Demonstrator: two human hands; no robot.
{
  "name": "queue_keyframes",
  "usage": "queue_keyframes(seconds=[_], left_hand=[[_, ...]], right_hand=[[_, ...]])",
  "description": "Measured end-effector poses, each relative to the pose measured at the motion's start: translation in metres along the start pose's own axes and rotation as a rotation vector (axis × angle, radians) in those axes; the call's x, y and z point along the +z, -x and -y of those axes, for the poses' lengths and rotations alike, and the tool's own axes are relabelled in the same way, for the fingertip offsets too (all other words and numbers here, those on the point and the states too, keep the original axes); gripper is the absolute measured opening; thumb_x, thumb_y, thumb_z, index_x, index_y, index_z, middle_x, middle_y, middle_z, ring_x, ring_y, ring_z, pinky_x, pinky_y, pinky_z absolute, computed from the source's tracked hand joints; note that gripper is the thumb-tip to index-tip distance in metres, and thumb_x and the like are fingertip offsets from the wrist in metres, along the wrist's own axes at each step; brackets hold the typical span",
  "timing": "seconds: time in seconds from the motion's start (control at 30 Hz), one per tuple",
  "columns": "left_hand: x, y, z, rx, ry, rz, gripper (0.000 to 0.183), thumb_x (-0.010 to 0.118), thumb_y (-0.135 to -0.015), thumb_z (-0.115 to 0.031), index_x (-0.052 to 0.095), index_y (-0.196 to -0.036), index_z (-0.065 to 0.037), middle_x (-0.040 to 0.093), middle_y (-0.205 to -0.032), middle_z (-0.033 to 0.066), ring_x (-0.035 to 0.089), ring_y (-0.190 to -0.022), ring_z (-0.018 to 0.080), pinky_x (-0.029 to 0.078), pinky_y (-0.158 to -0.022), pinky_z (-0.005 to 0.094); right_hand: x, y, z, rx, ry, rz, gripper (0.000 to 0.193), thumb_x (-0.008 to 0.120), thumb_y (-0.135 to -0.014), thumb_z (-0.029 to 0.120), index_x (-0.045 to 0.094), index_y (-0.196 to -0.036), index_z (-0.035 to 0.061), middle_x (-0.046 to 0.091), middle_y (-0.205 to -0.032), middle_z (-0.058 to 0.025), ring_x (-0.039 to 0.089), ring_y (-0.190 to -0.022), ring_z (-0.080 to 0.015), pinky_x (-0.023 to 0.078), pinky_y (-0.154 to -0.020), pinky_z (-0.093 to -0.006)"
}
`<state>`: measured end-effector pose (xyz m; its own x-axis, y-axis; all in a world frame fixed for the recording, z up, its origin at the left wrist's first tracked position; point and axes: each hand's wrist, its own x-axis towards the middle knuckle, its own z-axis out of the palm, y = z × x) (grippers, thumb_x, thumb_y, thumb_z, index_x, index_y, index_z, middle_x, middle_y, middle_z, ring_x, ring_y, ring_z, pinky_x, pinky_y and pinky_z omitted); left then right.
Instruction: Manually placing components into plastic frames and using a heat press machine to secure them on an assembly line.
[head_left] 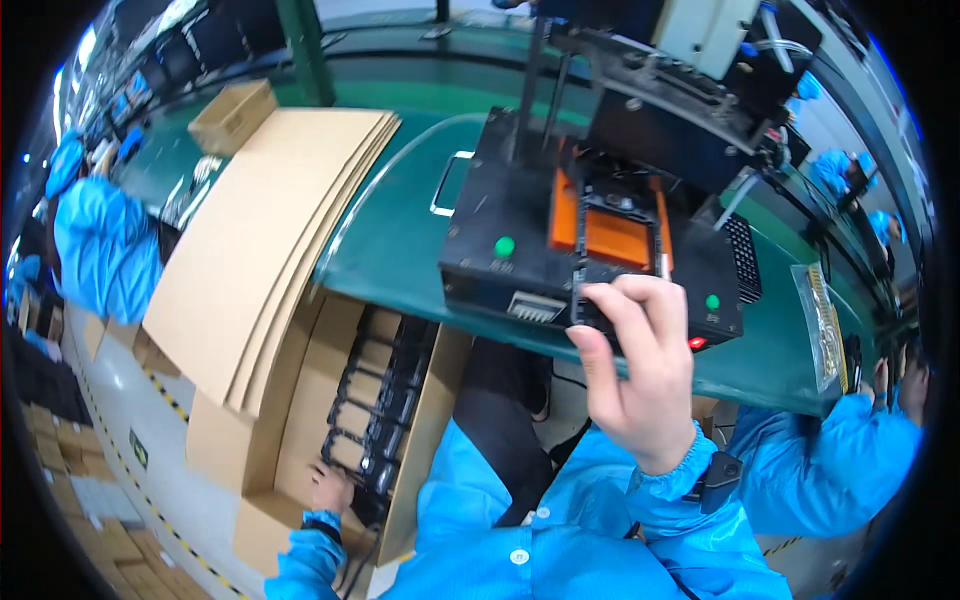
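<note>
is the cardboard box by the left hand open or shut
Open: from above, black frames show inside the cardboard box, and the left hand is at their near end.

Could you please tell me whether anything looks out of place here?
Mainly the cardboard sheets: they jut past the front edge of the green table, near the open box, so they could perhaps get knocked.

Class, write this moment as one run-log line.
right hand: pinching black frame at machine | left hand: inside cardboard box, beside more frames
</note>
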<state>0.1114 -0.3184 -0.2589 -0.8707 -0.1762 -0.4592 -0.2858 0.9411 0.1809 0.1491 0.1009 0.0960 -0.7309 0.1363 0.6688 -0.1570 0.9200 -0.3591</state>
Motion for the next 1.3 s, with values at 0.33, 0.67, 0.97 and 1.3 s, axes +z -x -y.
queue_keyframes(seconds=[0.33, 0.67, 0.97, 1.3], left_hand=[[-0.207, 0.107, -0.237, 1.210, 0.373, -0.338, 0.023, 0.061, -0.087, -0.021, 0.067, -0.103, -0.005, 0.067, -0.092, 0.0179, 0.065, -0.084, 0.0354, 0.053, -0.073, 0.0440], [-0.241, 0.141, -0.375, 1.612, 0.736, -0.511, 0.023, 0.055, -0.092, -0.017, 0.056, -0.103, 0.003, 0.056, -0.104, 0.0168, 0.055, -0.092, 0.0319, 0.046, -0.081, 0.0365], [-0.227, 0.127, -0.402, 1.654, 0.475, -0.694, 0.034, 0.049, -0.094, -0.022, 0.056, -0.115, 0.005, 0.053, -0.127, 0.0206, 0.049, -0.118, 0.0345, 0.037, -0.103, 0.0409], [-0.227, 0.134, -0.413, 1.678, 0.230, -0.599, 0.032, 0.043, -0.095, -0.020, 0.051, -0.110, 0.007, 0.044, -0.136, 0.0290, 0.039, -0.131, 0.0386, 0.024, -0.114, 0.0447]], right_hand=[[-0.006, -0.016, -0.007, 0.064, 0.123, -0.071, 0.019, 0.060, -0.086, 0.006, 0.059, -0.104, -0.0011, 0.051, -0.102, -0.0185, 0.051, -0.098, -0.0356, 0.042, -0.088, -0.0398], [0.011, -0.018, -0.029, 0.044, 0.065, 0.014, 0.016, 0.050, -0.094, 0.007, 0.054, -0.105, -0.0036, 0.047, -0.101, -0.0171, 0.049, -0.096, -0.0329, 0.040, -0.086, -0.0393], [0.019, -0.006, -0.033, -0.082, 0.322, -0.042, 0.032, 0.055, -0.089, 0.004, 0.055, -0.119, -0.0060, 0.049, -0.130, -0.0238, 0.048, -0.120, -0.0407, 0.039, -0.103, -0.0426], [-0.020, -0.003, -0.057, 0.112, 0.271, 0.192, 0.045, 0.047, -0.096, 0.019, 0.046, -0.132, -0.0072, 0.044, -0.140, -0.0238, 0.037, -0.134, -0.0383, 0.028, -0.112, -0.0445]])
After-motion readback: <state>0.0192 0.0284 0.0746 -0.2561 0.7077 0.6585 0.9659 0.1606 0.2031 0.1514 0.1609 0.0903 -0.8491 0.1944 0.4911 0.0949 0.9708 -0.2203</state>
